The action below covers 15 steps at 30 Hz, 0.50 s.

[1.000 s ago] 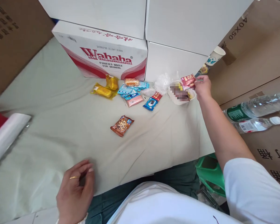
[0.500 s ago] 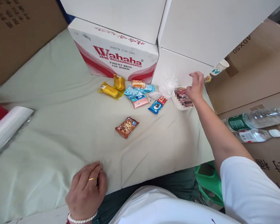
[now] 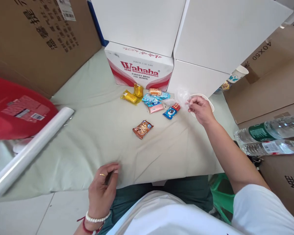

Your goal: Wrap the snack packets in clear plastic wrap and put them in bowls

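Observation:
My right hand [image 3: 200, 109] is closed in a pinch on the edge of a crumpled clear plastic bag [image 3: 182, 95], in front of a white bowl [image 3: 209, 99]. The hand hides much of the bowl's inside. My left hand [image 3: 104, 181], with a gold ring, rests at the near table edge, its fingers curled towards the thumb and nothing visible in them. Beside the bag lie a blue snack packet [image 3: 170, 113] and a small red packet [image 3: 176, 106]. A brown cookie packet [image 3: 143, 129] is on the cloth between my hands.
Yellow-wrapped snacks [image 3: 129, 97], blue sachets [image 3: 150, 98], a pink packet [image 3: 156, 108] and an orange-wrapped snack [image 3: 155, 92] lie before the Wahaha carton [image 3: 142, 70]. At left are a plastic roll [image 3: 31, 151] and a red container [image 3: 19, 107]. Bottles [image 3: 271, 130] are at right.
My right hand has come down and slightly left, from above the bowl to the plastic bag. My left hand has turned and its fingers have loosened. The view has shifted left.

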Each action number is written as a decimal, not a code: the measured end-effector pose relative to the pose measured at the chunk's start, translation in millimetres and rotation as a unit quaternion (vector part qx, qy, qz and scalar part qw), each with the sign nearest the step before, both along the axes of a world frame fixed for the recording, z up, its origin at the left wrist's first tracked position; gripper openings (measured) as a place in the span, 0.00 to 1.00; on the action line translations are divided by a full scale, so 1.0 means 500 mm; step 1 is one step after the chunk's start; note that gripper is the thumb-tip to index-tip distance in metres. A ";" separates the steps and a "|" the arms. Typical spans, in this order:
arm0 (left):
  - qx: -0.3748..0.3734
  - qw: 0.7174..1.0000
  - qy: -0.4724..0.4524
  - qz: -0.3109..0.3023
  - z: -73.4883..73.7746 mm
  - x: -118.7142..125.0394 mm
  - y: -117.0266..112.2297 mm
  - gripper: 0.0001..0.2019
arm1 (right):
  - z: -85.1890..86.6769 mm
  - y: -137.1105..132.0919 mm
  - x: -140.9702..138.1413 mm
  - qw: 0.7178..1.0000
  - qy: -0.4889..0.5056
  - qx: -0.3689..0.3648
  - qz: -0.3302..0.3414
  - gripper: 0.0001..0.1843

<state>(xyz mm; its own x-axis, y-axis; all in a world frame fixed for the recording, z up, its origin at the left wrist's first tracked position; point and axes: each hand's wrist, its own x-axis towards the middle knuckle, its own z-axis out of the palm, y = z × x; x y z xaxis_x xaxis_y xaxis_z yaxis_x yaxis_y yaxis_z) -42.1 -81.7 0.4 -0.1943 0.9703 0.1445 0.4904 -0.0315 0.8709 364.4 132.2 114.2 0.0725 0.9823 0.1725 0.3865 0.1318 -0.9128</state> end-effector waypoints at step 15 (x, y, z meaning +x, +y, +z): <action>-0.381 0.804 -0.419 -0.180 0.136 0.305 0.118 0.43 | -0.112 -0.449 -0.101 0.983 -0.061 0.035 0.172 0.09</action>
<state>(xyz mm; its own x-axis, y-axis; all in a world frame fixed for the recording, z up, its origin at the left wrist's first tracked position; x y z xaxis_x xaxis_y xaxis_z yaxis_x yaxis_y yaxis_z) 110.6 -22.5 68.3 0.4009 0.7294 -0.5543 -0.2004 0.6603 0.7238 313.9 -92.3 58.2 -0.2871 0.9303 0.2281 0.4135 0.3352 -0.8466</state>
